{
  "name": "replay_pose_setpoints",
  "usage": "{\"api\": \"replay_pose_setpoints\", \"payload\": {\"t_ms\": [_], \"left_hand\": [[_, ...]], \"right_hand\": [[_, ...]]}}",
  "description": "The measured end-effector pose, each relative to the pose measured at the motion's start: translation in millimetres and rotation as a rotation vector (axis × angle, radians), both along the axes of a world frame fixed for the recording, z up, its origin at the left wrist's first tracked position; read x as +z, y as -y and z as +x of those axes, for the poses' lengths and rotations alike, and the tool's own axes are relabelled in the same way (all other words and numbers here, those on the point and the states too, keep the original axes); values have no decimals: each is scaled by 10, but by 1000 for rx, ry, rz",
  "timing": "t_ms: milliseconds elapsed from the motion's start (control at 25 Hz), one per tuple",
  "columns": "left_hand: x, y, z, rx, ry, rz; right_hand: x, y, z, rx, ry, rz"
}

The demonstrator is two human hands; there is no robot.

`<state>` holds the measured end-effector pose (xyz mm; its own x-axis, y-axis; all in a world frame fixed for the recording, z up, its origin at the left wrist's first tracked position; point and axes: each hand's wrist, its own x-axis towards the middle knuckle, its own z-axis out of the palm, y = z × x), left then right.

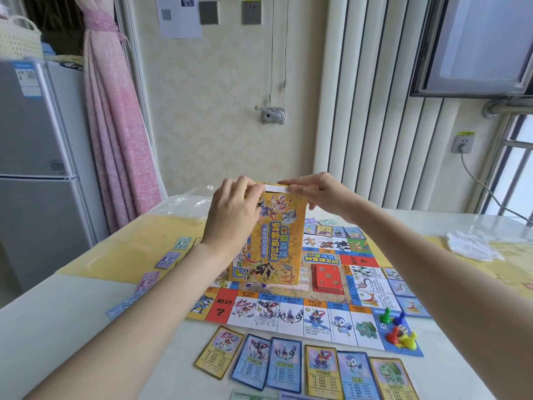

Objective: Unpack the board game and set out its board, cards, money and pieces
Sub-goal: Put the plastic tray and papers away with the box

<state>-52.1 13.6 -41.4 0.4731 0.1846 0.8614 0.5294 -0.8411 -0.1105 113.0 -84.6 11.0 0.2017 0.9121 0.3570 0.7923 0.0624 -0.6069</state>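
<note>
**Yellow game box held upright over the laid-out board**

Nearest on the pale bench (pixel 72 327) lies a row of six yellow- and blue-bordered creature cards (pixel 305 368), side by side just in front of the colourful printed paper game board (pixel 288 316). On the board's near right corner stands a cluster of green, blue, red and yellow plastic pawns (pixel 399 327) with a small die among them. A stack of red cards (pixel 327 277) sits nearer the board's middle. Purple and blue paper banknotes (pixel 155 272) trail along the bench to the left of the board.

Further back, the tall yellow cardboard game box (pixel 271 241) stands on end on the board, its long axis vertical, printed front facing the camera, white top flap uppermost. The left hand (pixel 230 215) wraps the box's upper left edge, fingers curled over the top. The right hand (pixel 314 192) pinches the white flap at the top right with extended fingers.

A crumpled white tissue (pixel 473 246) lies far right.
</note>
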Motion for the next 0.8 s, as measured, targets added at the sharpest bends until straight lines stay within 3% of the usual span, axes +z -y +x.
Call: {"api": "replay_pose_setpoints", "payload": {"t_ms": [200, 440, 720, 800], "left_hand": [[131, 50, 29, 60, -55, -18], [280, -14, 87, -192, -172, -276], [295, -77, 64, -370, 123, -712], [289, -78, 75, -375, 136, -743]], "right_hand": [[164, 11, 0, 17, 149, -92], [71, -30, 58, -9, 87, -61], [-13, -18, 93, 40, 228, -90], [-62, 8, 73, 24, 282, -52]]}}
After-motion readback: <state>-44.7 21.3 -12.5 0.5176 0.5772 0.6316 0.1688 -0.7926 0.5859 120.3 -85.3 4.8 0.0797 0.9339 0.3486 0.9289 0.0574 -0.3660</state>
